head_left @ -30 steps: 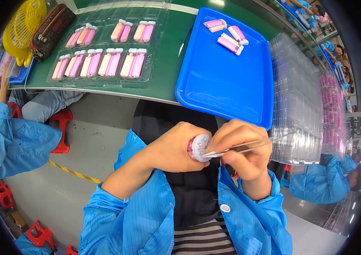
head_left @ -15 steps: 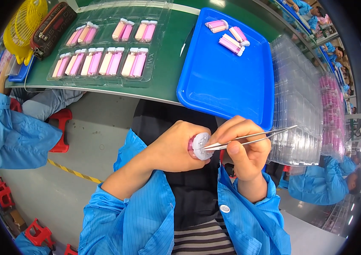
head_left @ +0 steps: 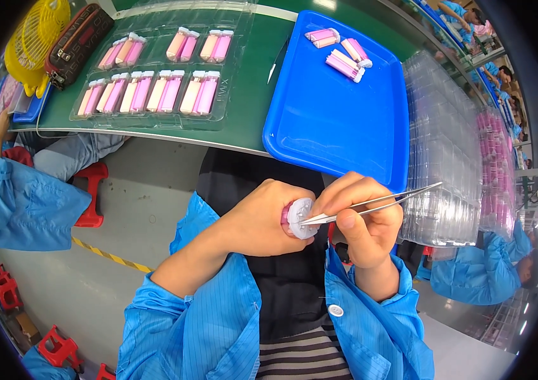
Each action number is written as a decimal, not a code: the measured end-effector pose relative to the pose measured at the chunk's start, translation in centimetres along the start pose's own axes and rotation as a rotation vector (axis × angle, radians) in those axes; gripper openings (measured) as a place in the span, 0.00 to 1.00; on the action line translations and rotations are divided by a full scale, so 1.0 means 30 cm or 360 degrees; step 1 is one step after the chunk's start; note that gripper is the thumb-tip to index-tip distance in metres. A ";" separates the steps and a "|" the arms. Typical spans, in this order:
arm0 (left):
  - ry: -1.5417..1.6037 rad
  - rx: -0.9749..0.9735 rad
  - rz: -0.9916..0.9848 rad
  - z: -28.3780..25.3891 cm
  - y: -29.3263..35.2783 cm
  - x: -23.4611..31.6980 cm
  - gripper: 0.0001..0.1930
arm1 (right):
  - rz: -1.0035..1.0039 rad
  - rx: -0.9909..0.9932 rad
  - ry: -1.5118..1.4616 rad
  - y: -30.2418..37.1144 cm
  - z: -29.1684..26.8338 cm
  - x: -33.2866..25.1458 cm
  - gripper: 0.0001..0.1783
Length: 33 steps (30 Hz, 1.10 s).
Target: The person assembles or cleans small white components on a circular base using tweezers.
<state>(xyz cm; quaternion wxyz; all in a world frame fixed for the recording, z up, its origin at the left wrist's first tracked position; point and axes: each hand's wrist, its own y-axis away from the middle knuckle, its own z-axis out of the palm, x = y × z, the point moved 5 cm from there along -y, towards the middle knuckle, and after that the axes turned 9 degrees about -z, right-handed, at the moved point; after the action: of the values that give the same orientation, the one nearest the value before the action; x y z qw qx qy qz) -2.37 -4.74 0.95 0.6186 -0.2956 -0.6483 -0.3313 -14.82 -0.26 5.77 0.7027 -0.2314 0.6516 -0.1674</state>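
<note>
My left hand is wrapped around a small pink item with a round white end, held over my lap. My right hand pinches metal tweezers, and their tips touch the white end. Both hands are below the near edge of a green table. A blue tray lies just beyond my hands, with a few pink and white pieces at its far end.
A clear blister tray filled with several pink and peach pieces sits at the left of the table. Stacks of clear trays stand at the right. A yellow fan and a dark pouch lie far left. Co-workers in blue sit on both sides.
The tweezers have tilted a little, their free end rising toward the right. My hands stay together at the same spot.
</note>
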 end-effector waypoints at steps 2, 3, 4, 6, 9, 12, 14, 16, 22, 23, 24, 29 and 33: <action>-0.0037 -0.0003 0.0006 -0.001 0.000 0.004 0.13 | 0.0000 0.0014 -0.0032 0.002 -0.001 0.002 0.04; 0.0008 -0.0031 -0.0007 0.001 0.000 0.003 0.13 | -0.0018 0.0004 -0.0014 0.002 -0.002 0.001 0.03; 0.0054 -0.0059 -0.0021 0.004 0.000 0.002 0.13 | -0.0036 -0.0006 0.0003 0.001 -0.002 0.000 0.03; 0.0012 -0.0060 -0.0043 0.001 0.000 -0.001 0.13 | -0.0020 -0.0016 0.0078 -0.003 -0.002 -0.004 0.03; -0.0002 -0.0073 -0.0042 0.003 0.000 -0.004 0.14 | -0.0022 -0.0059 0.0196 -0.011 -0.002 -0.015 0.02; 0.0024 -0.0081 -0.0025 0.009 0.001 -0.004 0.14 | -0.0063 -0.0111 0.0233 -0.018 0.001 -0.022 0.02; 0.0024 -0.0078 -0.0028 0.010 0.000 -0.004 0.14 | -0.0084 -0.0130 0.0230 -0.018 0.000 -0.023 0.03; 0.0038 -0.0089 -0.0017 0.010 0.000 0.000 0.14 | -0.0075 -0.0123 0.0213 -0.015 -0.006 -0.019 0.03; 0.0085 -0.0155 -0.0027 0.016 -0.003 -0.006 0.14 | -0.0072 -0.0097 0.0226 -0.006 -0.009 -0.017 0.03; 0.0086 -0.0157 -0.0030 0.017 -0.003 -0.011 0.14 | -0.0069 -0.0095 0.0225 -0.012 -0.007 -0.025 0.03; 0.0072 -0.0132 -0.0043 0.015 -0.003 -0.016 0.14 | -0.0126 -0.0184 0.0355 -0.024 0.005 -0.041 0.04; 0.0071 -0.0055 -0.0002 0.015 -0.010 -0.027 0.12 | -0.0331 -0.0457 0.0713 -0.042 0.035 -0.069 0.08; 0.0026 -0.0078 -0.0057 0.012 -0.006 -0.026 0.12 | -0.0185 -0.0307 0.0455 -0.034 0.005 -0.042 0.08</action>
<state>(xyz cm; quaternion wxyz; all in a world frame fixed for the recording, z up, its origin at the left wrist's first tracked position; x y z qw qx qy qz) -2.67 -4.55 0.14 0.6104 -0.2963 -0.6400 -0.3606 -14.72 -0.42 7.38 0.5667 -0.3089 0.7433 -0.1756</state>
